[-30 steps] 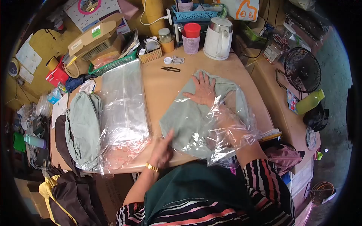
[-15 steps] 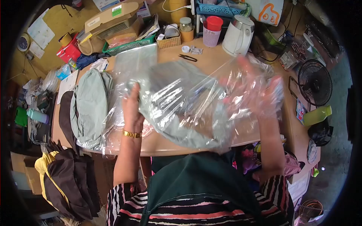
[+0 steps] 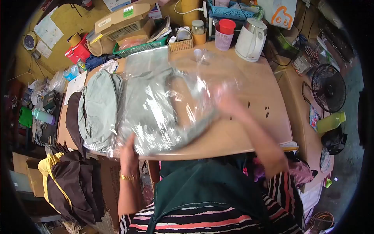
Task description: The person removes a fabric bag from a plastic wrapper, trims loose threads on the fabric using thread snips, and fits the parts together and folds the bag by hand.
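Note:
A clear plastic bag [image 3: 156, 113] lies on the table with a folded grey-green cloth item [image 3: 146, 93] inside it. The cloth has a long loop like a strap at its right side. My left hand [image 3: 128, 150] grips the bag's near left corner at the table edge, thumb on top. Over the bag's right end, my right hand [image 3: 224, 97] is smeared by motion, and its fingers cannot be made out. Left of the bag rests a stack of similar grey-green cloth [image 3: 99, 109], with dark brown cloth [image 3: 73, 121] beneath it.
A white electric kettle [image 3: 251, 41], a pink cup with a red top [image 3: 224, 35] and baskets [image 3: 181, 45] line the table's back. A black fan [image 3: 329, 86] and a yellow-green bottle [image 3: 331, 122] stand at right. Brown cloth with yellow straps [image 3: 74, 191] hangs at lower left.
My right hand has swept left and the bag's right end has come inward with it. My left hand has moved down to the near corner. The bag now lies flatter.

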### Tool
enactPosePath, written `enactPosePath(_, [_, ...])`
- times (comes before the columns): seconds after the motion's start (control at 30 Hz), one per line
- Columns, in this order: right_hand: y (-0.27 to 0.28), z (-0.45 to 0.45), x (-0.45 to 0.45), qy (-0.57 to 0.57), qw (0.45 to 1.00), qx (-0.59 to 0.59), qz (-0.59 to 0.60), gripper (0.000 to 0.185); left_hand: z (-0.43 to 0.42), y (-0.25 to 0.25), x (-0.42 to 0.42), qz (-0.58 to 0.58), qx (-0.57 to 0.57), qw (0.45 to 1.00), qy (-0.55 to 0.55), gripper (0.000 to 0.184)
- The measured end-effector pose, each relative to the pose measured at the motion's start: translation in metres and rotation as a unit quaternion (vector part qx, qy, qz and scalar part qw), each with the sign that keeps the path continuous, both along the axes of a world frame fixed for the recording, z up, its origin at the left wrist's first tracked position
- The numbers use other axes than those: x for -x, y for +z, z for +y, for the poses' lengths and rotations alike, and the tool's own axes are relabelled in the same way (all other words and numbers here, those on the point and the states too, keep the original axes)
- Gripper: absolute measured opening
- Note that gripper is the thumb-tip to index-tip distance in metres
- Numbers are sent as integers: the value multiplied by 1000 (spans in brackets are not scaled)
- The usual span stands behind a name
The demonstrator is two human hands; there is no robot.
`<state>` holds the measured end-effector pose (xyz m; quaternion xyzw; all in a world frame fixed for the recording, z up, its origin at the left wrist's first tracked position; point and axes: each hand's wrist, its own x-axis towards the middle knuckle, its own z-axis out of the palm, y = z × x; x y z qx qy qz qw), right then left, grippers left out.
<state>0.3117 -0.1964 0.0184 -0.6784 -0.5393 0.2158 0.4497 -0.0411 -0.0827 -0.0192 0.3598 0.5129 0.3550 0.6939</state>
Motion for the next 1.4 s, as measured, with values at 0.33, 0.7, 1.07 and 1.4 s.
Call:
enactPosePath(0.33, [-26, -162, -140, -205, 948, 155, 188, 24, -40, -69, 2, 109, -164, 980, -2, 50])
enactPosePath(0.7, [66, -87, -19, -306, 880, -113, -344, 54, 122, 53, -66, 399, -658, 597, -226, 64])
enactPosePath(1.07, [-107, -91, -99, -366, 873, 167, -277, 39, 204, -5, -157, 560, -573, 593, -87, 33])
enactPosePath(1.4, [-119, -89, -110, -352, 836, 223, -357, 31, 155, -57, -166, 541, -585, 539, -272, 70])
